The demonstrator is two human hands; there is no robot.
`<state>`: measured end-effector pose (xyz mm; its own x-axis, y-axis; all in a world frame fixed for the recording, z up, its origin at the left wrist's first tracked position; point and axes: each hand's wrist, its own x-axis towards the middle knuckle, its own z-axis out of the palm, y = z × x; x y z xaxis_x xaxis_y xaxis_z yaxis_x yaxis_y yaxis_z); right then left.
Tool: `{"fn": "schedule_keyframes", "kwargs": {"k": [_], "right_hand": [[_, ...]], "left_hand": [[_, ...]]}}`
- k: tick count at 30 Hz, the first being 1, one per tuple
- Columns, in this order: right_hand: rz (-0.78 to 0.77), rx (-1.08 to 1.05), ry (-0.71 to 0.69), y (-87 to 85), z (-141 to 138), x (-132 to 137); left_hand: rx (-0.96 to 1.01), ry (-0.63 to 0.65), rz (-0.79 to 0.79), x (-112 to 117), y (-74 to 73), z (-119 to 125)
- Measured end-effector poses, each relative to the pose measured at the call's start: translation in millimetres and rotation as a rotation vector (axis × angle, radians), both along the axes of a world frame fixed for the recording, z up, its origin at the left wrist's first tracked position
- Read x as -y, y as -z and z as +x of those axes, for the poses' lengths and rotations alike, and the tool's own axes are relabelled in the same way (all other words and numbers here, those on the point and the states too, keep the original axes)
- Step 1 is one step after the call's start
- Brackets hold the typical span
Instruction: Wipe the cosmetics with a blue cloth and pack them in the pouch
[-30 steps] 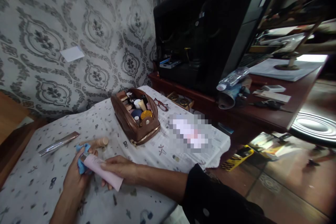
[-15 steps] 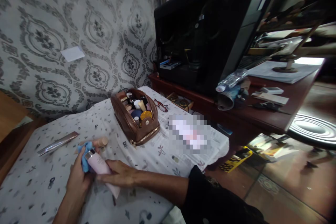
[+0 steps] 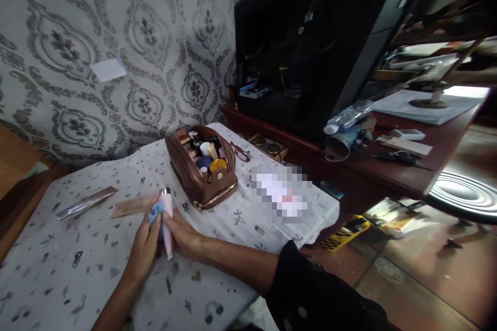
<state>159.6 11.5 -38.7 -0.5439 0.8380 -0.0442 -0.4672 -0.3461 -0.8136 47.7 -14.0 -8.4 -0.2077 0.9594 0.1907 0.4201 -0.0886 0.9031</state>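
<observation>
Holding a pale pink tube (image 3: pixel 167 225) between our two hands, we are keeping its silver cap (image 3: pixel 165 191) pointing up and away from us. Our right hand (image 3: pixel 184 238) is closing around the tube's right side, its thumb lying along the front. Our left hand (image 3: pixel 144 245) is bunching a blue cloth (image 3: pixel 155 212) in its fingers and pressing it to the tube's left side, just below the cap; we cannot tell how the hidden fingers are gripping. Just beyond our left hand and to its left, a beige tube (image 3: pixel 130 207) is lying flat on the patterned white sheet (image 3: pixel 104 264), and farther left a silvery tube (image 3: pixel 86 203) is resting at a slant. Beyond our right hand, a brown bag (image 3: pixel 184 180) is standing open, showing jars and bottles packed inside. Past the bag, a pair of glasses (image 3: pixel 241 153) is lying near it. Well to the right of our right hand, a pixelated object (image 3: pixel 281 194) is resting on the sheet.
</observation>
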Motion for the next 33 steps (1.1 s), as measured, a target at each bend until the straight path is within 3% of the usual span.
{"fn": "schedule_keyframes", "kwargs": {"k": [3, 8, 12, 17, 20, 24, 29, 33], "right_hand": [[-0.150, -0.126, -0.025, -8.8, 0.8, -2.7], [-0.376, -0.200, 0.055, -15.5, 4.4, -10.1], [-0.441, -0.268, 0.096, -16.8, 10.1, -15.9], [-0.443, -0.284, 0.135, -16.5, 15.8, -21.9], [-0.428, -0.282, 0.130, -11.4, 15.1, -26.0], [-0.377, -0.304, 0.143, -2.4, 12.5, -31.7], [-0.240, -0.348, 0.180, -2.7, 17.9, -36.9], [-0.171, -0.330, 0.138, -5.7, 24.3, -39.2]], "left_hand": [[-0.105, 0.039, 0.021, 2.4, 1.5, 5.4], [-0.344, 0.161, 0.113, 8.1, 7.8, 8.3], [-0.458, 0.231, 0.212, 11.0, 13.0, 11.5], [-0.488, 0.189, 0.181, 13.0, 20.0, 15.4], [-0.463, 0.158, 0.171, 14.2, 20.5, 15.7], [-0.388, 0.167, 0.114, 12.9, 10.6, 11.6], [-0.113, 0.190, -0.028, 6.8, -4.9, 1.7], [0.087, 0.210, -0.114, 1.7, -5.6, -4.1]]}}
